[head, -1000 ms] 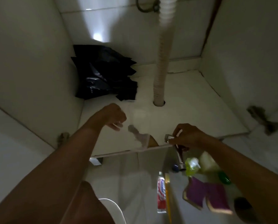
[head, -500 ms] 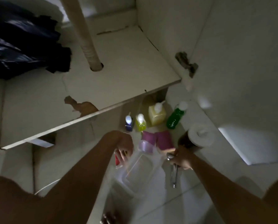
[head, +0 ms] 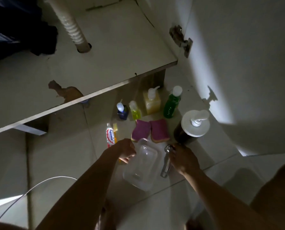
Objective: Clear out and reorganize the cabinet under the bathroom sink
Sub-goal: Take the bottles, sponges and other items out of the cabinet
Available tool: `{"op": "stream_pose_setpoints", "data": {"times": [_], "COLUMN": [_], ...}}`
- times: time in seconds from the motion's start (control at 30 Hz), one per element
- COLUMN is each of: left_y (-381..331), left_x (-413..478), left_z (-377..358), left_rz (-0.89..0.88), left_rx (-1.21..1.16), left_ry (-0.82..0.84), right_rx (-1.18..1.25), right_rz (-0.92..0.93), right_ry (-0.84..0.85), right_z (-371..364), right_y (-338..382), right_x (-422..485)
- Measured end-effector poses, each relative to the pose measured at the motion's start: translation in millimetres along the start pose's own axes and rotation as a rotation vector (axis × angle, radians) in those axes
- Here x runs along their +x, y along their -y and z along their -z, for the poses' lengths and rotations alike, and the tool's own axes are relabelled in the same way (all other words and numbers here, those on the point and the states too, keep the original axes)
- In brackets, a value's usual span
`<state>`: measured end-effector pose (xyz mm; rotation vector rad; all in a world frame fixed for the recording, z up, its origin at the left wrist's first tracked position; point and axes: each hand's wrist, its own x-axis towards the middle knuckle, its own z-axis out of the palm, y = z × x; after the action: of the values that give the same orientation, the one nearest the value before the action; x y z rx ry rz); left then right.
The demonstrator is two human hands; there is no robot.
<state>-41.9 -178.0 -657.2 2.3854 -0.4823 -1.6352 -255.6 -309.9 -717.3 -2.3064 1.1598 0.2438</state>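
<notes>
Now off the cabinet (head: 122,47), down at floor (head: 63,155): left grip (head: 126,151) holds clear container (head: 144,165), right grip (head: 183,158) clasps metal fitting (head: 165,165).

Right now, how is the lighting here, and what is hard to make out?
Head view: dim overall; one bright patch on the door at right, the hinge's shadow in it. Light catches the toothpaste top. The clear container the left hand grips is faint, edges hard to trace; the right hand's metal piece glints dully; the bag is black, without detail.
</notes>
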Motion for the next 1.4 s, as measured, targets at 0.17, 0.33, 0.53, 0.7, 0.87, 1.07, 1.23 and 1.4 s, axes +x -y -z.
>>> {"op": "stream_pose_setpoints", "data": {"times": [0.17,0.33,0.53,0.7,0.87,1.07,1.23,1.4], "left_y": [-5.6,-38.7,-50.4,-10.6,52.1,88.0,104.9,108.7], "left_x": [-4.9,-31.5,-87.3,-110.7,-82.3,-47.9,-27.5,-8.3], "left_z": [20.9,95.3,244.1,366.3,441.8,456.5,499.4,533.6], "left_rz": [-0.045,-0.033,-0.191,-0.34,-0.36,-0.183,-0.274,-0.302], "left_rx": [0.131,0.08,-0.043,-0.031,-0.382,-0.477,-0.265,-0.148], "left_ry": [0.048,0.195,0.008,-0.618,-1.212,-1.432,-1.374,-1.334], "right_rx": [-0.154,-0.196,-0.127,0.011,0.129,0.203,0.302,0.358], "right_rz": [0.28,0.528,0.8,0.91,0.916,0.826,0.729,0.648], "right_ry": [-0.179,-0.366,-0.564,-0.491,-0.374,-0.237,-0.119,0.015], "right_z": [18.2,76.7,147.4,168.8,156.5,118.4,102.2,93.3], "right_y": [17.4,90.0,243.0,365.9,465.6,525.4,552.1,585.0], "right_x": [-6.8,19.6,76.1,119.7,170.9,216.2,246.2,270.8]}}
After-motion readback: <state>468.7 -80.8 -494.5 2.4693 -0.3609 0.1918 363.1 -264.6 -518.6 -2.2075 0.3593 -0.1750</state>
